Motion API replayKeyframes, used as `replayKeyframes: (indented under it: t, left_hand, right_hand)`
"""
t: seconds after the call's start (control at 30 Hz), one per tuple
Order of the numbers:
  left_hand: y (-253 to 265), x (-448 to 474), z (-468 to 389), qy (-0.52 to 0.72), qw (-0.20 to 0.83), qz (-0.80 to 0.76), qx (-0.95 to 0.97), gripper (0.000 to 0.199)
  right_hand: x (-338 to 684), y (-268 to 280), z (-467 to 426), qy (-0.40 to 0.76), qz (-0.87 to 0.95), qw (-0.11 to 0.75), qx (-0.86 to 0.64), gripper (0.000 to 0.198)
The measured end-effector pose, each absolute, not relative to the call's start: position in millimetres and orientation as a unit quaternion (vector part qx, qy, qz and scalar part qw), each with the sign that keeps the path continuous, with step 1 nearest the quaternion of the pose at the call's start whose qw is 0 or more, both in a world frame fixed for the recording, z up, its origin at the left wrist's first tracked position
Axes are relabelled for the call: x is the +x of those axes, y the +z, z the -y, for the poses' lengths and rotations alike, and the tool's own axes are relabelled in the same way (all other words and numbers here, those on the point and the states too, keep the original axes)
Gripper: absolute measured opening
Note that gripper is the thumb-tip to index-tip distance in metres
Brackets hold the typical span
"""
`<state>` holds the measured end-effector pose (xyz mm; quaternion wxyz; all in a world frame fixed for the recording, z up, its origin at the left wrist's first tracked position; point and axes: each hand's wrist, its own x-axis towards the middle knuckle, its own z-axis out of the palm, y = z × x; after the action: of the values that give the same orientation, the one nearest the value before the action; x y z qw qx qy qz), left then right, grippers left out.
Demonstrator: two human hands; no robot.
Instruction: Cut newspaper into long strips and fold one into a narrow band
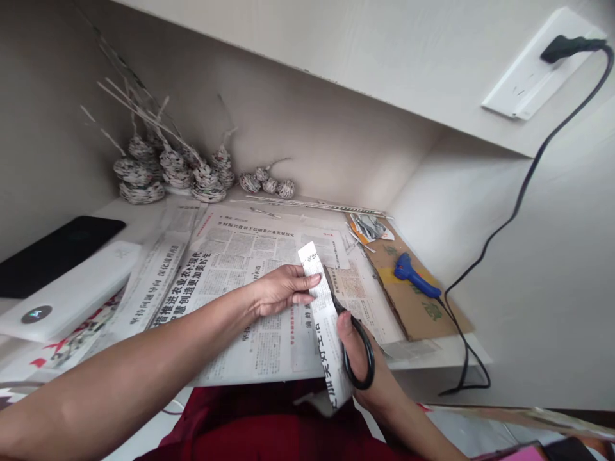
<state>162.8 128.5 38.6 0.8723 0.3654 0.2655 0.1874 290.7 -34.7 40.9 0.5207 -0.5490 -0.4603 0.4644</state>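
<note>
A narrow newsprint strip with black Chinese print (325, 333) stood at the centre of the view, its top end pinched between the thumb and fingers of the left hand (284, 288). The right hand (356, 351) gripped black-handled scissors (371, 362) along the strip's 3 o'clock edge; their blades were mostly hidden, so their spread could not be told. Large characters toward the strip's 6 o'clock end seemed to include 美好生活, and its curled tail was blurred against a dark red garment (269, 422). Of the printed newspaper sheets (269, 346) over the pale worktop (464, 353), one at 9 o'clock bore 坚持问题导向 深化流程再造, and its neighbour 推进农业农村现代, cut short by the fold or edge; smaller columns were illegible. At 3 o'clock, brown cardboard (444, 320) carried green marks too unclear to read, and on it lay a blue glue gun (418, 276). At 9 o'clock, a white oblong device (91, 282) showed an indistinct lit emblem, its near end cut off by the frame. Woven paper gourd shapes (206, 182) clustered at 10 o'clock, the rear ones partly hidden.
</note>
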Motion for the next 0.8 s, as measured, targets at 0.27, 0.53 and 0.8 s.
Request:
replayKeyframes:
  t: [0.27,0.53,0.8]
  left_hand:
    - [39.7,162.3,-128.0,0.223,0.873,-0.265,0.343,0.014]
    - [42.3,161.8,-123.3,0.168,0.873,-0.264,0.373,0.023]
    - [40.8,163.0,-125.9,0.185,0.871,-0.266,0.37,0.019]
  right_hand:
    - [291.9,42.3,37.5,0.466,0.46,0.504,-0.563,0.056]
    - [288.6,52.6,33.2,0.442,0.475,0.536,-0.54,0.059]
    - [289.1,45.0,32.7,0.45,0.466,0.538,-0.54,0.065]
